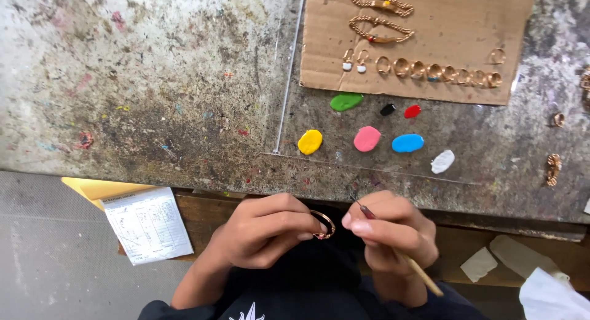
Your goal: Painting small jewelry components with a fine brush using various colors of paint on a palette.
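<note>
Ring [323,225] pinched in left hand [267,231], thumb and forefinger closed on the left side of the band, rest of the gold hoop sticking out to the right; small red spot at its lower edge. Right hand [393,234] closed in a pen grip on thin wooden tool [402,255]. Tool's long axis diagonal: dark pointed tip up-left beside the forefinger, butt end down-right past the wrist. Tip just right of the ring and slightly above it, near but not touching. Ring lies left of and slightly below the tip, so right hand is the nearer free mover, left hand only a clamp. Both hands just off the near edge of the stained workbench [153,111]. Further out on the bench, under a clear sheet: 7 paint blobs, pink blob [367,139] closest in line with the tip. Beyond them, cardboard [442,31] with a row of gold rings and 2 bracelets. Printed paper slip [147,225] left of the left hand.
</note>
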